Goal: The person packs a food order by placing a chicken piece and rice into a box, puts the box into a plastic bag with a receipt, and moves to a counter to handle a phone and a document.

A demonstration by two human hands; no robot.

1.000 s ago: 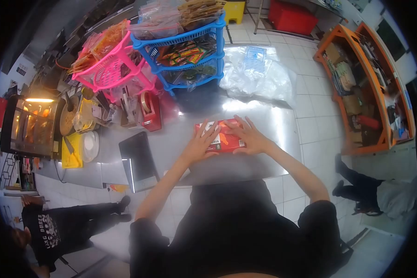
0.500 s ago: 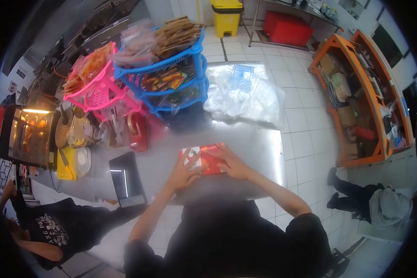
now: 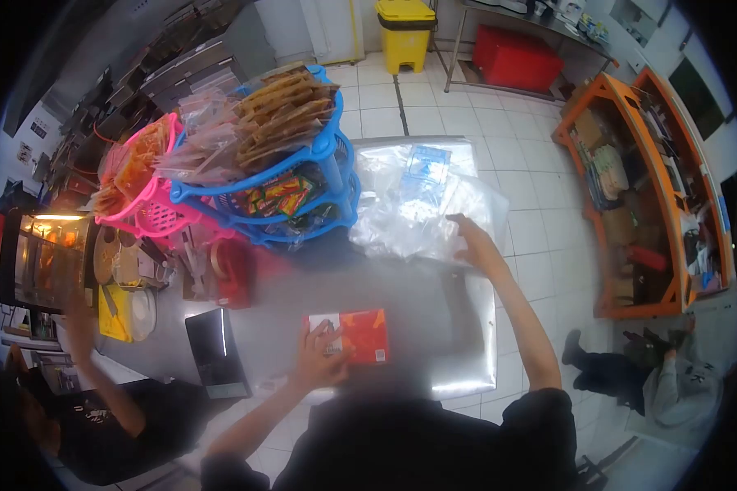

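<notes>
A flat red and white box (image 3: 363,337) lies on the steel table near my body. My left hand (image 3: 319,358) rests over its white left end, fingers spread on the top. My right hand (image 3: 475,244) is stretched forward to the right edge of a pile of clear plastic bags (image 3: 393,214), with its fingers apart and nothing seen in them. A blue-printed plastic packet (image 3: 428,166) lies on top of that pile.
Blue stacked baskets (image 3: 336,164) with brown packets and a pink basket (image 3: 151,214) stand at the back left. A tablet (image 3: 217,348), a yellow cutting board (image 3: 115,315) with a knife, and a co-worker (image 3: 98,421) are at left. Another person (image 3: 671,385) is at right.
My right hand has left the box and moved forward to the plastic bags. My left hand stays on the box. The view has shifted, and the co-worker at left has raised an arm.
</notes>
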